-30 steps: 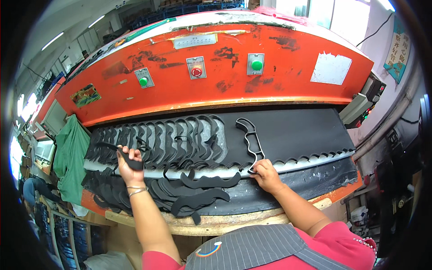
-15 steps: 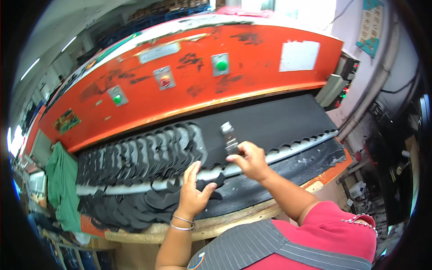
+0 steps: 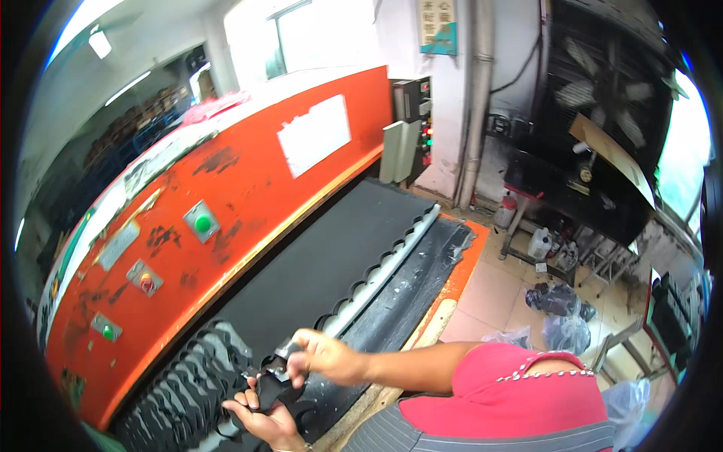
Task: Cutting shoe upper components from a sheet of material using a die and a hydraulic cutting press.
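Note:
My right hand [image 3: 327, 357] grips a small shiny metal tool [image 3: 286, 349], which looks like a cutting die, mostly hidden by the fingers. Just below it my left hand [image 3: 263, 418] is palm up, its fingers closed around a black curved cut piece [image 3: 273, 389] under the die. Both hands are close together over the front edge of the machine bed. Beyond them lies a black sheet [image 3: 331, 248] with a scalloped cut edge. To the left, the sheet is cut into rows of wavy black strips [image 3: 181, 384].
An orange machine beam [image 3: 248, 196] with push buttons [image 3: 202, 223] spans the far side. A pale strip [image 3: 384, 279] runs along the sheet's scalloped edge. At the right are a control box [image 3: 407, 128], a dark table [image 3: 557, 181], a large fan [image 3: 602, 90] and plastic bags [image 3: 565, 331] on the floor.
The view has swung to the right. My right hand has brought the metal tool from above the sheet to my left hand, which has turned palm up and closed on a black piece.

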A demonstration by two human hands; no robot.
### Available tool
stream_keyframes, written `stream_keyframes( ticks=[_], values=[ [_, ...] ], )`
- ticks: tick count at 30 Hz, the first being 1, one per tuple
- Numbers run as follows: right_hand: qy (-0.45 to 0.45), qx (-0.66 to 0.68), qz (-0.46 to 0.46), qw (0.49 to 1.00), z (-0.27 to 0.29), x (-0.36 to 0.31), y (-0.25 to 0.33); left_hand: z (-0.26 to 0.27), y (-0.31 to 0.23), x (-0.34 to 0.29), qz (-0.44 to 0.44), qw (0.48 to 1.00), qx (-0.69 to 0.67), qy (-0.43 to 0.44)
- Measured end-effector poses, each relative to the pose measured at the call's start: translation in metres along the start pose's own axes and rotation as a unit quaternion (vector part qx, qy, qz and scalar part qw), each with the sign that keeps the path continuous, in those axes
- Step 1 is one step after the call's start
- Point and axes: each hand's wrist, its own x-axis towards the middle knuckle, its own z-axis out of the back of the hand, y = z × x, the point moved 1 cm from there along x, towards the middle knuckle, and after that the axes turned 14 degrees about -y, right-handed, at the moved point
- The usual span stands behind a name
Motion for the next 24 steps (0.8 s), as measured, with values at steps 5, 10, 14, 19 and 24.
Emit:
stream_keyframes(
  ticks=[5,10,14,19,24],
  values=[
    [0.008,-0.165,-0.004,0.986,-0.004,-0.031,0.023,0.03,-0.036,-0.014,0.046,0.997,0.012,-0.066],
    [0.001,-0.312,0.114,0.943,0.02,-0.028,0.058,0.153,-0.125,-0.019,0.0,0.98,0.032,-0.195],
    [0.183,-0.708,0.273,0.625,0.017,0.016,0.021,0.148,-0.119,-0.024,-0.162,0.794,0.547,-0.211],
    [0.319,-0.706,0.237,0.586,0.027,0.064,-0.054,0.067,-0.094,-0.022,-0.488,0.502,0.712,-0.057],
    [0.344,-0.735,0.262,0.522,0.025,0.09,-0.091,0.079,-0.009,0.028,-0.371,0.562,0.735,0.073]
  ],
)
